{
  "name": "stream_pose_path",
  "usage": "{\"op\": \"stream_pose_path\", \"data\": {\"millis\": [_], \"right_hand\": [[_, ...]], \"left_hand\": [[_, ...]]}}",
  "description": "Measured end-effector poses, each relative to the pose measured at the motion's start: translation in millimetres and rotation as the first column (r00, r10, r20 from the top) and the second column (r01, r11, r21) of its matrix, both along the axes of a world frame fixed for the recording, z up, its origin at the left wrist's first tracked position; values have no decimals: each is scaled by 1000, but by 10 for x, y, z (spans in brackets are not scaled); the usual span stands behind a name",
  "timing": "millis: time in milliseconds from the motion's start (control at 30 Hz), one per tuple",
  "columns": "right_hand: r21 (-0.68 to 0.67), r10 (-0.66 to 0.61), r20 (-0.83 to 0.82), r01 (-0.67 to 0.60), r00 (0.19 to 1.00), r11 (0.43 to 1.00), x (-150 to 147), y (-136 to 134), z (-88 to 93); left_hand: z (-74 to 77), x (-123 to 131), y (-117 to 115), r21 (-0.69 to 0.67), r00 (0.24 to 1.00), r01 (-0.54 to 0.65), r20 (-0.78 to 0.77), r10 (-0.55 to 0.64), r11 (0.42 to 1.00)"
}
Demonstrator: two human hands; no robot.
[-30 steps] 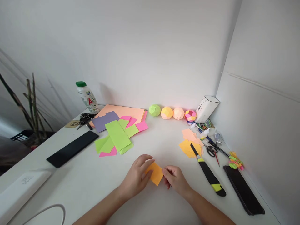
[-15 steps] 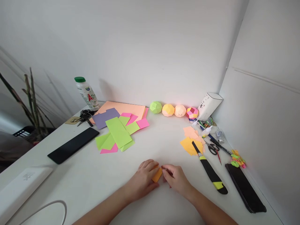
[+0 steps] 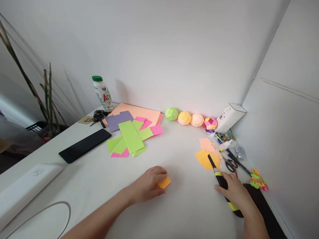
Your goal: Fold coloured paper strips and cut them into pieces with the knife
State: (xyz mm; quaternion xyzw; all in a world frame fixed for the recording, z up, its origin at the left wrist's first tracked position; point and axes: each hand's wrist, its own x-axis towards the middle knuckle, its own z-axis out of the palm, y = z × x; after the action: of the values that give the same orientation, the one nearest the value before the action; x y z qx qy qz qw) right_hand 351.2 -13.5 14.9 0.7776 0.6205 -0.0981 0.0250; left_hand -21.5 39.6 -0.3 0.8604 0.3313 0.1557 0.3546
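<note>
A small folded piece of orange paper (image 3: 164, 183) lies on the white desk under the fingers of my left hand (image 3: 149, 183), which is closed on it, the thumb at its near edge. To the right, my right hand (image 3: 235, 191) is around the black and yellow handle of a utility knife (image 3: 220, 179), the thumb on the left side and the fingers over the top. The knife still rests on the desk. Its tip lies over yellow-orange paper pieces (image 3: 202, 158), beside peach paper pieces (image 3: 206, 144).
Green paper strips (image 3: 131, 137) and a purple sheet (image 3: 119, 121) lie at back left. Paper balls (image 3: 184, 118) line the wall. Scissors (image 3: 230, 165), a glue bottle (image 3: 225, 145) and a black phone-like slab (image 3: 267, 212) are at right. A white bottle (image 3: 103, 94) stands far left.
My right hand has left the orange paper and moved right onto the utility knife. My left hand stays on the paper. The view has shifted slightly.
</note>
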Motion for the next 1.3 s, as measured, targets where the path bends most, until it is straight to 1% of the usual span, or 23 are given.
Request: {"op": "stream_pose_path", "data": {"millis": [67,133,200,233,300,333,367,400,433,533,633,833,1100,1300], "right_hand": [[-39,-28,-21,28,999,999,42,-25,-12],[-26,-41,-72,39,997,999,90,-40,31],[67,-10,-171,22,985,998,118,-61,117],[134,37,-234,-5,972,991,109,-75,168],[238,187,-344,-108,920,965,12,-105,266],[244,283,-394,-197,875,950,-78,-119,305],[218,360,-440,-292,822,931,-190,-130,333],[174,405,-477,-368,780,913,-316,-139,350],[134,425,-499,-417,755,899,-445,-146,356],[27,429,-518,-487,740,873,-761,-154,331],[-4,431,-526,-509,733,861,-880,-149,282],[-19,432,-521,-516,736,856,-845,-124,223],[-17,452,-524,-539,722,842,-861,-119,239],[-5,475,-515,-557,713,830,-885,-126,229]], "left_hand": [[44,-19,15,-28,1000,6,-5,-6,1000],[74,-35,29,-45,1000,4,-10,-4,999],[81,-54,43,-63,1000,2,-4,-3,998],[77,-65,50,-75,1000,5,4,-5,997],[58,-93,63,-99,1000,13,20,-11,995],[47,-106,67,-110,1000,18,24,-16,994],[39,-119,69,-119,999,20,28,-17,993],[36,-128,69,-124,999,23,32,-20,992],[37,-134,67,-127,999,25,37,-20,992],[71,-127,52,-129,998,30,55,-23,991],[116,-104,38,-125,998,37,51,-31,991],[124,-96,34,-109,999,39,9,-38,993],[66,-102,29,-83,999,44,26,-42,996],[45,-106,41,-78,999,44,2,-44,996]]}}
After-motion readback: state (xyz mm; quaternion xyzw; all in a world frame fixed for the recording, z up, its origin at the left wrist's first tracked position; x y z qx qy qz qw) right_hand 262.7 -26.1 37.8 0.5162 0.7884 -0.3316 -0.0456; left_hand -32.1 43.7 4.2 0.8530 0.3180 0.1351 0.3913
